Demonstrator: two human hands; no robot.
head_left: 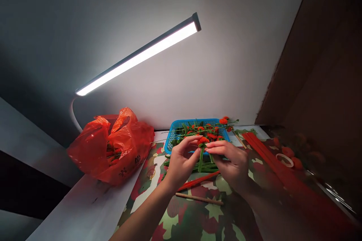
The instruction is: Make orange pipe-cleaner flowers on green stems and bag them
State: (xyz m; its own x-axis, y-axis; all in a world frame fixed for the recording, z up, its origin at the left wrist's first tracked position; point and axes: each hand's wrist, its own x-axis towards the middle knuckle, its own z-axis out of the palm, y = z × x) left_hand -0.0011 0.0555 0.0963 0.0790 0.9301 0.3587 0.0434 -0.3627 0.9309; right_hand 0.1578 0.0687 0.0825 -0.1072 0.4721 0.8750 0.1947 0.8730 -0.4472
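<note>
Between my two hands is a small orange flower [203, 140] with fuzzy green pipe-cleaner strands [201, 162] hanging below it. My left hand [184, 157] pinches it from the left, thumb and forefinger closed at the green base. From the other side, my right hand [230, 159] has its fingertips pressed together on the green part just under the bloom. Directly behind sits a blue basket [169, 140] of orange flowers and green stems. A bundle of green pipe cleaners [183, 167] lies beneath my hands, with red pipe cleaners [195, 182] and a wooden stick [199, 199] nearer me.
At the left, a red plastic bag [90, 154] holds more orange and green pieces. A lit bar lamp [138, 58] reaches over the table. Long red strips [261, 154] and a tape roll [285, 160] lie at the right. The patterned mat [192, 226] covers the table's middle.
</note>
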